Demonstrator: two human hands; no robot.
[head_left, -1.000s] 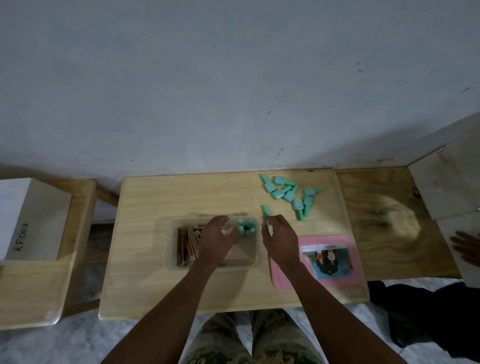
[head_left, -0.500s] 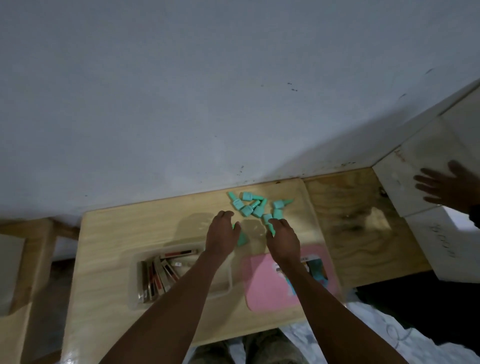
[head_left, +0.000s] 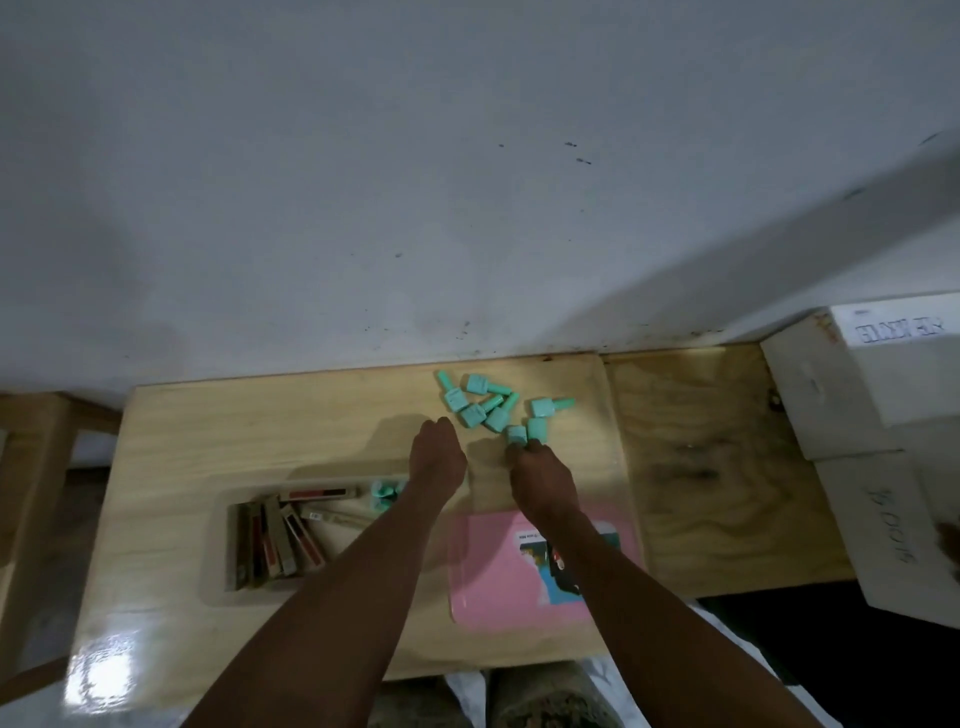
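Toward the table's far edge, seven teal bottles lie loose. The nearest bottle lies just ahead of the right hand, long axis toward it, and the curled fingertips pinch its cap end. Just beside, the left hand hangs loosely curled and empty, slightly farther from the pile. At least two further bottles show in the tray

A wooden table is shown. A clear tray is placed on it. A pink card is laid right of the tray, and teal bottles are scattered behind the tray.
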